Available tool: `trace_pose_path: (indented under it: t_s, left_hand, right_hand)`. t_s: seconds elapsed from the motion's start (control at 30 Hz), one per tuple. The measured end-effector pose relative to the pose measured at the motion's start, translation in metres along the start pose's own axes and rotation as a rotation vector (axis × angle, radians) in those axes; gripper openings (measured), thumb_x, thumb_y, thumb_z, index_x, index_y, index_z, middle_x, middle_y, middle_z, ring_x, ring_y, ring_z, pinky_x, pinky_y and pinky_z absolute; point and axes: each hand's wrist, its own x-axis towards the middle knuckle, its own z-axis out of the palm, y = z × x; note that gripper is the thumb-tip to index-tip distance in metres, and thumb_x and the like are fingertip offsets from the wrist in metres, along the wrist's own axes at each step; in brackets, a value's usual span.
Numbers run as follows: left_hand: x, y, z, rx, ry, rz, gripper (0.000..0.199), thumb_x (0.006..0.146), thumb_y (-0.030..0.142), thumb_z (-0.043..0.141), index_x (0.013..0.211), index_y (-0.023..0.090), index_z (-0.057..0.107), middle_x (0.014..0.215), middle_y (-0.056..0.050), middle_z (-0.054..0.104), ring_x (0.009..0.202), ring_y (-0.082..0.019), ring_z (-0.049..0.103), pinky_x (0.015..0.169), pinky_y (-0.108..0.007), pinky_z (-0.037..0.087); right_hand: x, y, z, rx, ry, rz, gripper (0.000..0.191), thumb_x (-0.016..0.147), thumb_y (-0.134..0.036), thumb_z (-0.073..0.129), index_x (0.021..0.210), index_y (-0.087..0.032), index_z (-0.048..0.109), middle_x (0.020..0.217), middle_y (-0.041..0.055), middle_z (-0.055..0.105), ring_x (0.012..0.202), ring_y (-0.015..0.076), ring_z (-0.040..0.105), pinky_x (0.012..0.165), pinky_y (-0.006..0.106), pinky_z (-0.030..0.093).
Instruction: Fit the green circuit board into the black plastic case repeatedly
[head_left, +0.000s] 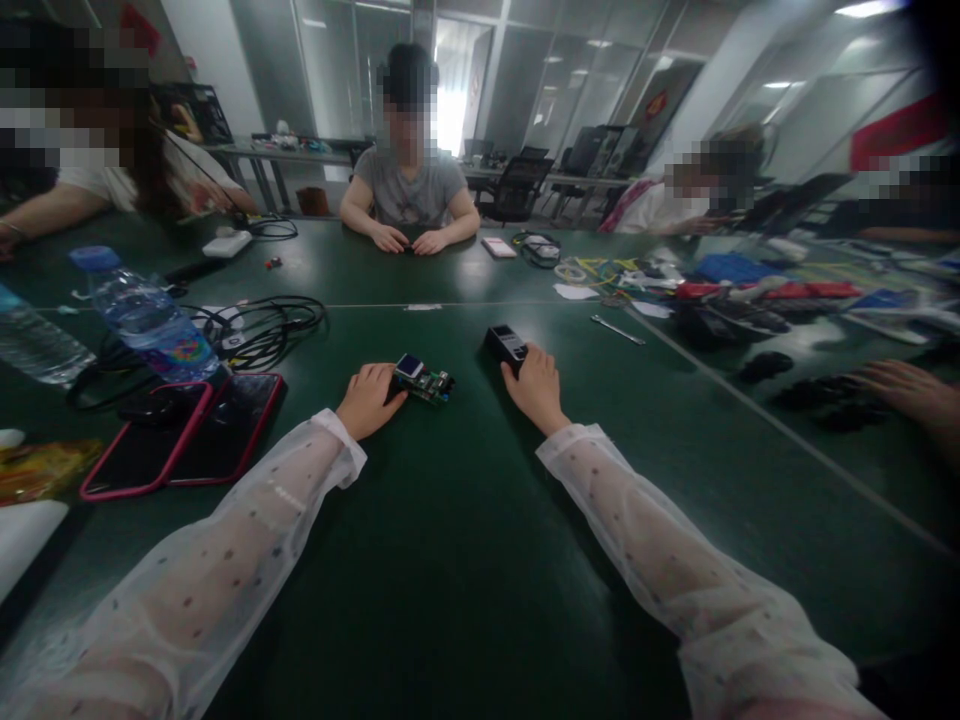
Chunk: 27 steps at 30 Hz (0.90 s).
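Note:
On the dark green table, my left hand (367, 400) grips the left end of a green circuit board (431, 382) with a small screen. Its fingers rest along the board's edge, with the thumb at the near side. To the right, my right hand (537, 388) is wrapped round the near end of a black box-shaped device (505, 344) with a small display and light markings on its face. A stretch of bare table separates the two things. My palm and fingers hide part of each one.
At left lie two red-edged phones (225, 430), a water bottle (146, 310) and coiled black cables (277, 330). A wrench (617, 330) lies right of the device, before piled cables and tools (750, 290). Across the table sits a person (410, 185); others sit at both sides.

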Motion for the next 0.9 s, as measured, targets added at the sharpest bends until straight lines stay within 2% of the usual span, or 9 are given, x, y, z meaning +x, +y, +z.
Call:
trace_pose_path:
  t_s: [0.5, 0.73, 0.9]
  left_hand:
    - [0.001, -0.002, -0.001, -0.010, -0.007, -0.012, 0.046, 0.093, 0.043, 0.046, 0.129, 0.015, 0.047, 0.134, -0.016, 0.053, 0.126, -0.033, 0.043, 0.099, -0.051, 0.040]
    - [0.005, -0.009, -0.002, -0.175, 0.012, -0.074, 0.046, 0.091, 0.048, 0.050, 0.127, 0.020, 0.053, 0.132, -0.011, 0.057, 0.126, -0.031, 0.046, 0.100, -0.051, 0.040]
    - [0.005, -0.009, -0.007, -0.401, 0.009, -0.092, 0.056, 0.090, 0.044, 0.054, 0.141, 0.025, 0.041, 0.142, -0.009, 0.052, 0.132, -0.028, 0.046, 0.107, -0.053, 0.037]
  right_hand:
    - [0.000, 0.000, 0.001, 0.007, 0.005, -0.003, 0.056, 0.090, -0.038, 0.045, 0.132, -0.001, 0.038, 0.123, 0.0270, 0.053, 0.114, 0.0382, 0.048, 0.089, 0.049, 0.042]
    - [0.000, 0.000, 0.000, 0.012, -0.003, -0.009, 0.056, 0.091, -0.039, 0.044, 0.132, -0.003, 0.038, 0.123, 0.0266, 0.053, 0.112, 0.0378, 0.049, 0.088, 0.048, 0.042]
    - [0.001, 0.000, 0.000, -0.015, -0.010, -0.007, 0.056, 0.091, -0.038, 0.044, 0.133, -0.001, 0.037, 0.123, 0.0263, 0.054, 0.113, 0.0378, 0.049, 0.088, 0.048, 0.042]
